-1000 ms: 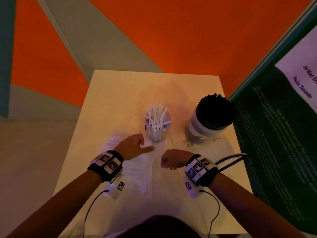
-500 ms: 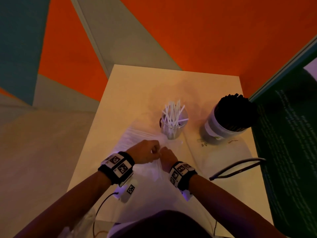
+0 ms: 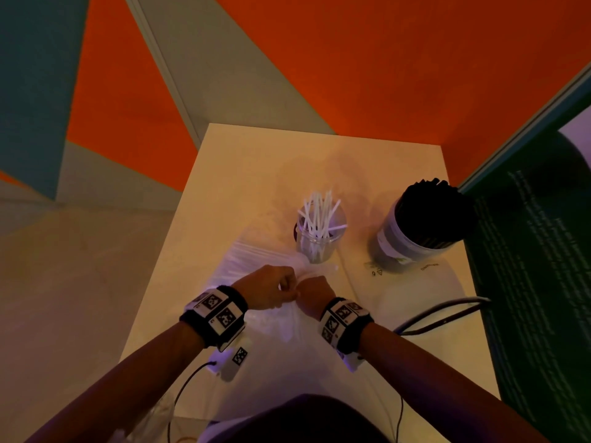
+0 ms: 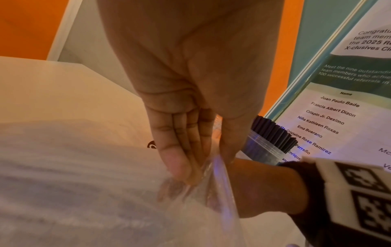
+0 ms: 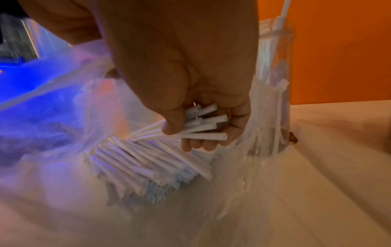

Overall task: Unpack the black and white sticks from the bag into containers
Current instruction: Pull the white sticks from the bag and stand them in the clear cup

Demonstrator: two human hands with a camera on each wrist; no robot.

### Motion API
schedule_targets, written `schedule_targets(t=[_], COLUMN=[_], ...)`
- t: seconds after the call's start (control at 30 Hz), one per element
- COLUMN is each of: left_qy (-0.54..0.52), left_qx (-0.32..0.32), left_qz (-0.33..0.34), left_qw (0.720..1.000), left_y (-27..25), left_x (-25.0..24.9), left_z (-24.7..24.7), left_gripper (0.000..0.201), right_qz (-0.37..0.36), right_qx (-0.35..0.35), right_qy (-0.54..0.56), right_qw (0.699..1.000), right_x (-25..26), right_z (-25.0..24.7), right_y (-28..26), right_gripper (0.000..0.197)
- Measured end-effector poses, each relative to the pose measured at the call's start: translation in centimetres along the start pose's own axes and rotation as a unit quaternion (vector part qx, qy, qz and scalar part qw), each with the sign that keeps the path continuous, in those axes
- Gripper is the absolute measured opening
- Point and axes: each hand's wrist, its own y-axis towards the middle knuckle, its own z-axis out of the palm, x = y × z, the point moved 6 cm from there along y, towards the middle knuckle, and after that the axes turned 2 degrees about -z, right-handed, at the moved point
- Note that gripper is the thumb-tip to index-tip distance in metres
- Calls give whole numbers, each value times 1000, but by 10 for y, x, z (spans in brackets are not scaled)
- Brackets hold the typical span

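- The left hand [image 3: 268, 287] pinches the mouth of the clear bag [image 5: 63, 107] lying on the bench [image 3: 256, 161], its grip closed on the plastic.
- Touching it, the right hand [image 5: 190, 83] reaches into the bag, its grip curled round a few white sticks [image 5: 203, 127] above the pile.
- Just beyond stands the glass jar [image 3: 318, 241] holding white sticks.
- Right of it, the tub [image 3: 412, 247] is packed with black sticks [image 3: 431, 212].

From the head view both hands' fingertips are tucked out of sight. The bag [image 5: 63, 117] is a smeary blur in the right wrist view, the clear cup [image 5: 275, 83] cut off up top, poster [image 4: 349, 100] text chopped at the right edge.
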Motion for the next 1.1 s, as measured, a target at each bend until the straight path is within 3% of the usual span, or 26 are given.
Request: schedule_targets(t=[0.27,0.37,0.43,0.53,0.63,0.73,0.83,0.93,1.03,1.1], left_qy=[94,152,175,123,36,-17,-76,-114,-133,-137], left_qx=[-2,-46,-78,-61,-30,-60,-79,-118,-126,-128], left_qz=[3,10,49,91,93,113,130,122,134,134], left_qw=[996,987,980,986,995,992,985,979,974,973], left_y=[1,5,10,21,33,37,34,35,38,39], left_x=[-5,-9,-21,-48,-72,-85,-84,-81,-82,-83], left_z=[0,0,3,12,22,20,12,0,-7,-10], left_gripper=[30,51,68,85,67,39,23,21,21,23], right_qz=[-17,-4,-5,-3,-2,-18,-42,-72,-110,-137], right_qx=[37,97,118,110,91,20,-115,-273,-285,-308], right_qy=[24,-16,-57,-108,-115,-68,86,227,301,387], right_qw=[999,995,991,988,989,997,989,932,903,858], right_x=[-18,-40,-51,-58,-52,-40,-37,-34,-19,-17], right_z=[-22,-48,-75,-123,-166,-200,-224,-234,-217,-210], right_y=[-23,-50,-71,-99,-119,-130,-135,-136,-122,-116], right_gripper=[31,31,30,30,30,24,25,36,32,33])
